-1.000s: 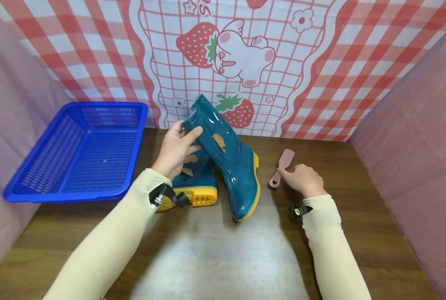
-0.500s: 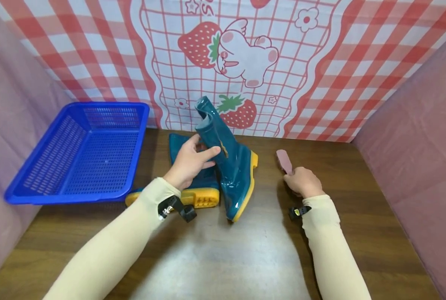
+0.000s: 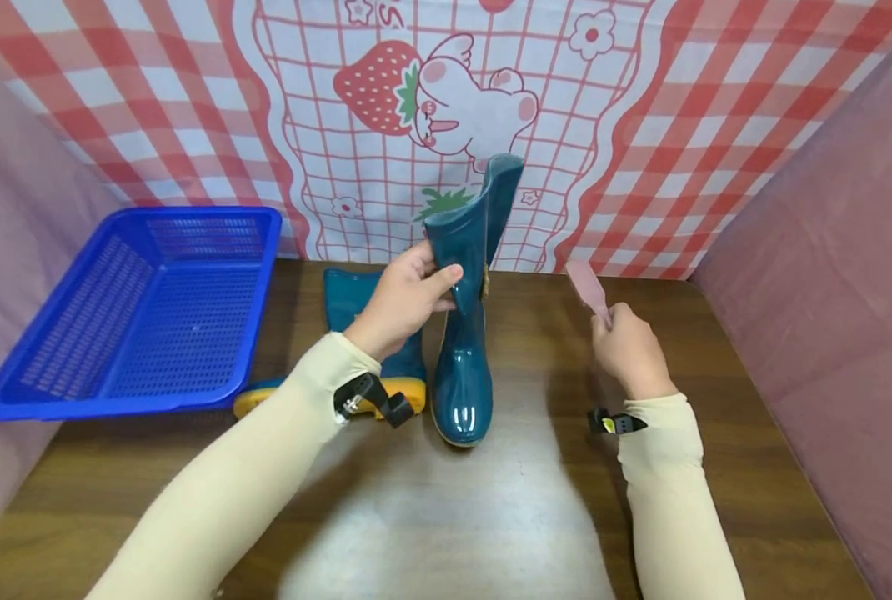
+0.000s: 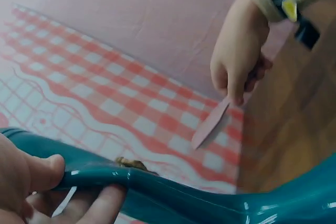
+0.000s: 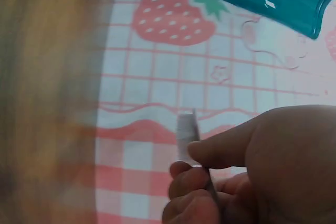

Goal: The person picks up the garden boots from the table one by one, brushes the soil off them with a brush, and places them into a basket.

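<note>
The left hand pinches the shaft of an upright teal boot, its thumb on the outer face and its fingers bent round the other side. The right hand is curled round the handle of a flat pink tool, which slants up above the surface, toward its far edge and well apart from the boot. The held boot stands around the middle of the surface, toe toward the near edge; a brown patch sits on its shaft. Just left of it, partly hidden by the left hand and forearm, a second boot lies on its side, yellow sole facing the near edge. A blue basket occupies the far left corner. Along the far edge hangs a red-and-white patterned cloth, and by the right edge a pink cloth.
</note>
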`<state>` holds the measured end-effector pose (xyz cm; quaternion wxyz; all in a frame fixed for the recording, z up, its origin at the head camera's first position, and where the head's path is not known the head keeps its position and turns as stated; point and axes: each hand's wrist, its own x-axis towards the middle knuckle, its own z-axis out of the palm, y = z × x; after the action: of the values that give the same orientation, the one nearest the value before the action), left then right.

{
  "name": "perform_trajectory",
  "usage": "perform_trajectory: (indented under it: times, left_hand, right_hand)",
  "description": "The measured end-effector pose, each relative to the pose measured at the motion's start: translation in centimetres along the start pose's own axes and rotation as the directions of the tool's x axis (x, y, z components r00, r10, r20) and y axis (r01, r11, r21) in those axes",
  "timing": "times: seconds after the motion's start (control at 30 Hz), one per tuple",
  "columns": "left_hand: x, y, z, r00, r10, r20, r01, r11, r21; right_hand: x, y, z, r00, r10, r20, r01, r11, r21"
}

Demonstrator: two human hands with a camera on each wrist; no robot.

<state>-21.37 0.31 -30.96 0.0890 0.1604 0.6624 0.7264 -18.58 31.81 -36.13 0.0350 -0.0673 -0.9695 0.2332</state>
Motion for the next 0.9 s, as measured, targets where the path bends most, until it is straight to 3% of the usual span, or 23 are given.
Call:
perform_trajectory:
  times: [0.1,0.2,0.33,0.43,0.5,0.6,0.73,0.9]
  left_hand:
    - [0.4,1.4,-0.5,0.995,0.095,0.039,-0.096,0.995,0.019]
    - [0.7,3.2,-1.3,0.978,0.197,0.067,-0.201,0.978,0.061]
    - [0.7,5.1,-2.4,0.937,0.347,0.025,-0.344,0.913,0.219]
    - [0.5,5.2,-2.9,0.912,0.410,-0.012,-0.381,0.856,0.349]
    - [0.3,4.6,-3.0,0.919,0.395,0.000,-0.362,0.841,0.402]
    - [-0.1,3.2,-3.1,0.946,0.323,0.037,-0.301,0.827,0.475]
    - [-0.5,1.4,-3.1,0.974,0.225,0.032,-0.209,0.835,0.508]
    - [-0.4,-0.4,-3.8,0.987,0.157,-0.027,-0.123,0.859,0.497]
  right_hand:
    - [-0.4,-1.0,-0.5,0.995,-0.025,-0.094,0.027,0.999,0.019]
    - [-0.8,-1.9,-1.0,0.987,-0.032,-0.155,0.040,0.998,0.049]
    - [-1.2,-2.6,-1.4,0.974,-0.015,-0.227,0.043,0.992,0.115]
    - [-1.3,-2.8,-1.4,0.958,0.012,-0.285,0.042,0.982,0.183]
    - [-1.3,-3.0,-1.2,0.943,0.033,-0.330,0.050,0.969,0.242]
    - [-1.3,-3.3,-1.0,0.911,0.047,-0.409,0.096,0.941,0.323]
    - [-1.3,-3.7,-0.8,0.877,0.037,-0.479,0.169,0.910,0.379]
    - [-1.4,-4.0,-0.9,0.858,0.019,-0.514,0.213,0.897,0.388]
